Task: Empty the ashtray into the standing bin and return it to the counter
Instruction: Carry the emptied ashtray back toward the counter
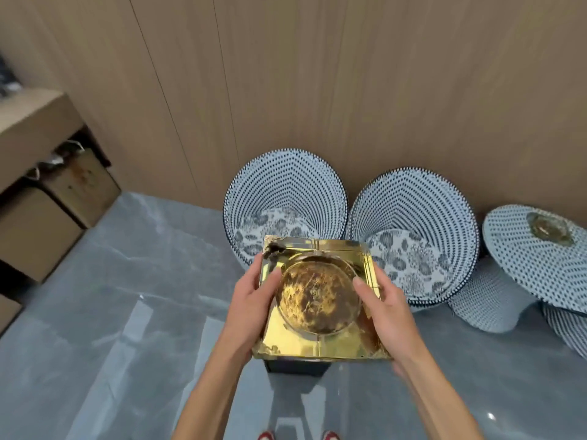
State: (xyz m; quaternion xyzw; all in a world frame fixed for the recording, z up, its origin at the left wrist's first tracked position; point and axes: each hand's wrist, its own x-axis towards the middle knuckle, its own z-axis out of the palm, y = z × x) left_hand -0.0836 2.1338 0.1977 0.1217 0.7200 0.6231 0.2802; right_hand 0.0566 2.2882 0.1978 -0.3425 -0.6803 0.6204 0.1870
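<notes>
A square, shiny gold ashtray [317,293] with a round, brown-stained dish in its middle sits level on top of a dark standing bin [298,367], of which only the lower front edge shows. My left hand [251,300] grips the ashtray's left side, thumb on its top face. My right hand [386,304] holds the right side, thumb resting at the dish's rim. Ash or burnt residue clings to the far left corner of the ashtray.
Two large blue-and-white patterned bowls [286,198] [416,227] lean against the wooden wall behind the bin, with more patterned pieces [533,252] at the right. A wooden counter [28,122] with boxes under it stands at the left. Grey marble floor [127,312] lies all round.
</notes>
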